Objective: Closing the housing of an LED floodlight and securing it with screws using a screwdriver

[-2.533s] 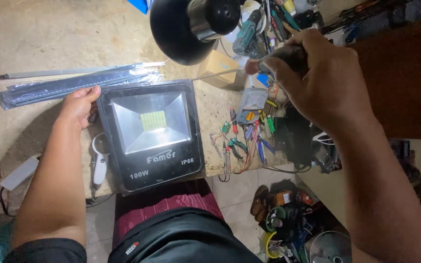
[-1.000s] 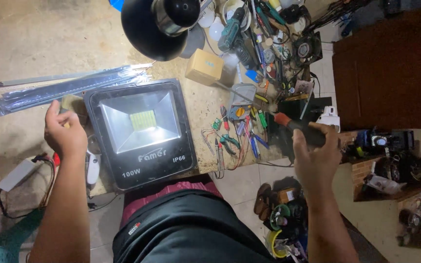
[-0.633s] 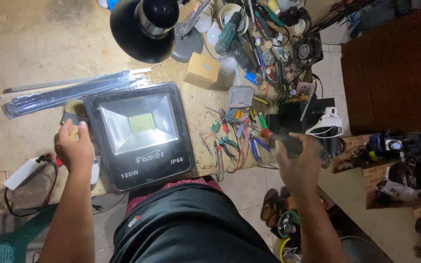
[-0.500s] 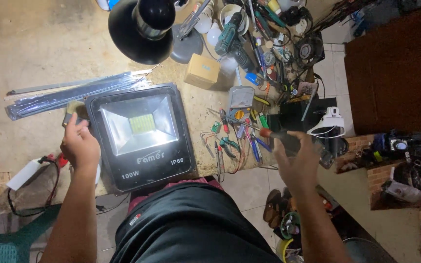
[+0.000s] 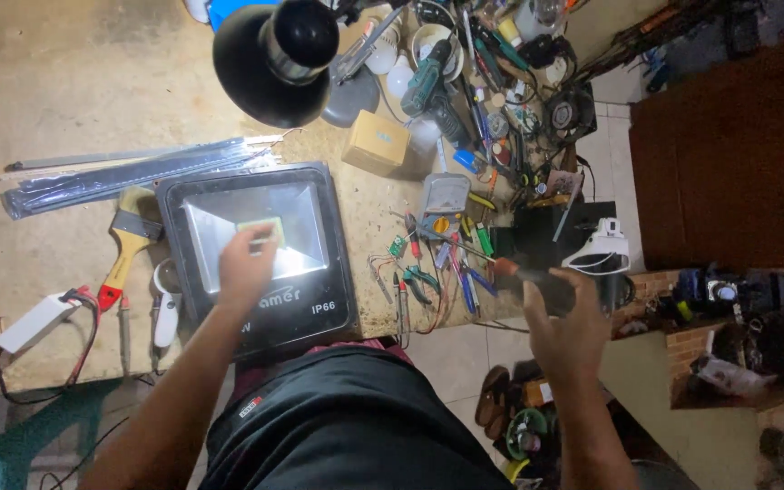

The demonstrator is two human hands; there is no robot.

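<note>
Lying flat at the near edge of the workbench (image 5: 65, 54), the black floodlight (image 5: 260, 259) faces up, and the left hand (image 5: 245, 268) rests on its glass with fingers spread and flat, gripping nothing. The right hand (image 5: 564, 318) hovers off the bench's right edge, fingers curled around a dark screwdriver (image 5: 537, 279) (its tip is blurred). I judge the work is at the steadying stage; next, the tool must meet a fastener on the frame while the left hand keeps the lamp from sliding.
</note>
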